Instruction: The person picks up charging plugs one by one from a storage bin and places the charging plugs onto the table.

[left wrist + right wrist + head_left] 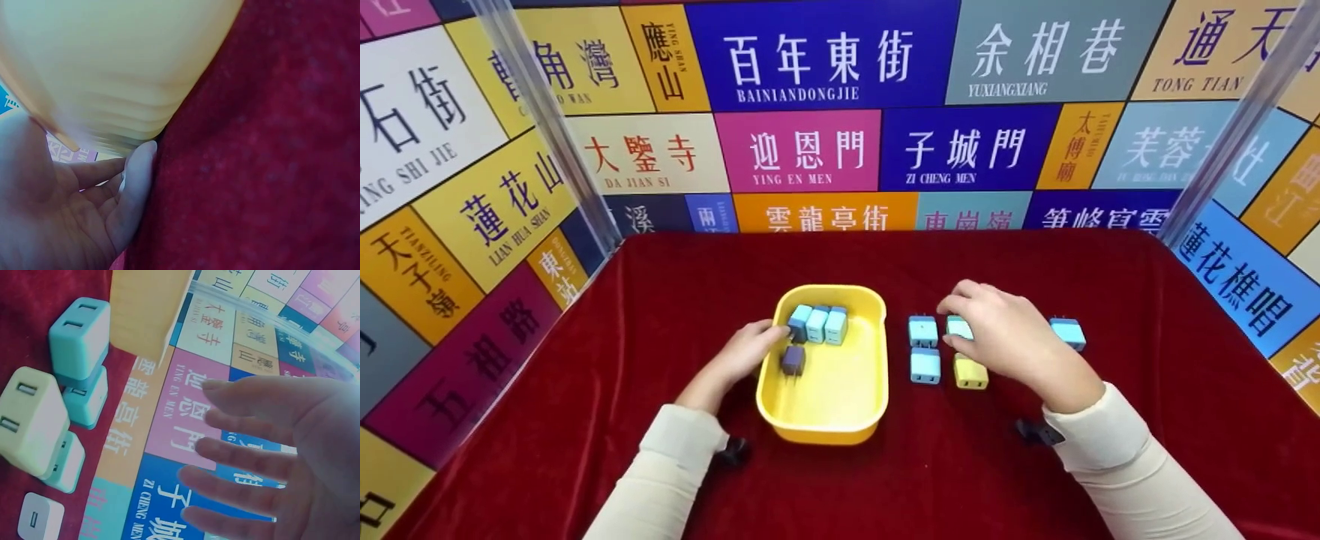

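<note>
"What is the right grip (1009, 330) hiding?"
"It's partly covering a teal USB charger (959, 328) in the head view."
"And the yellow bin (124, 50)?"
"In the left wrist view, it's looking partly blurred and running past the top edge."

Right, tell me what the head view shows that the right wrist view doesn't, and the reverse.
Head only: the left hand at the tray, with a dark plug and bluish plugs inside it.

Right wrist only: a white plug and the palm of the right hand.

Both: the tray, the right hand, the yellow plug, two light blue plugs beside the tray, the red cloth and the lettered wall.
</note>
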`<act>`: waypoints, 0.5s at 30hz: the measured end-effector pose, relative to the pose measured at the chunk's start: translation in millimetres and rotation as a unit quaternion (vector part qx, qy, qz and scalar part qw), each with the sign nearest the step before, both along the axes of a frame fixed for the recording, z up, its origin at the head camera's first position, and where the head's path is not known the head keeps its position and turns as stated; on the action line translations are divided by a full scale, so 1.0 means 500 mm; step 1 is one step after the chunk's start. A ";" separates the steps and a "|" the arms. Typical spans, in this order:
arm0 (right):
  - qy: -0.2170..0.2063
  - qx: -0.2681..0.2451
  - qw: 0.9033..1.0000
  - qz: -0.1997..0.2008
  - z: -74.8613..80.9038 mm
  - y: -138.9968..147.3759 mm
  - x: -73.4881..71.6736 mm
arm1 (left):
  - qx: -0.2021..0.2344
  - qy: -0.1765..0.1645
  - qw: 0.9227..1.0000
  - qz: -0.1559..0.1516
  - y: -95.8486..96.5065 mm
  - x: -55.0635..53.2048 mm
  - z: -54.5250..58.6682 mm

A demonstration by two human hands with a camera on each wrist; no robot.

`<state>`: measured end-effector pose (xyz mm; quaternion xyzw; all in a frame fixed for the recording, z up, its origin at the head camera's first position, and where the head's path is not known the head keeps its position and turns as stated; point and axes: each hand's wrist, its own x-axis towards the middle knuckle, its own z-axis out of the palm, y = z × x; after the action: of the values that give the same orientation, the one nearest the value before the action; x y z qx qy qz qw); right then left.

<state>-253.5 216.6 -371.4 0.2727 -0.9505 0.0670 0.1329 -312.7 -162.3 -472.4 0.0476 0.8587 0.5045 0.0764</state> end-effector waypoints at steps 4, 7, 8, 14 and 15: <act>0.043 -0.035 0.998 0.028 0.006 -0.015 0.010 | 0.000 -0.002 1.000 0.002 -0.001 0.002 -0.001; 0.069 -0.058 0.994 0.060 0.008 -0.030 0.018 | 0.015 -0.012 1.000 0.002 0.000 0.003 0.000; 0.075 -0.061 0.993 0.069 0.008 -0.036 0.021 | 0.021 -0.016 1.000 0.003 0.000 0.003 0.000; 0.084 -0.064 0.989 0.100 0.002 -0.063 0.035 | 0.025 -0.025 0.999 0.006 0.002 0.000 0.000; 0.083 -0.063 0.989 0.103 0.000 -0.066 0.037 | 0.024 -0.026 0.999 0.006 0.002 0.000 0.000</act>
<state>-235.2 183.5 -371.3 0.3647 -0.8969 0.1176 0.2207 -312.5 -161.4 -472.2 0.0314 0.8442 0.5266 0.0948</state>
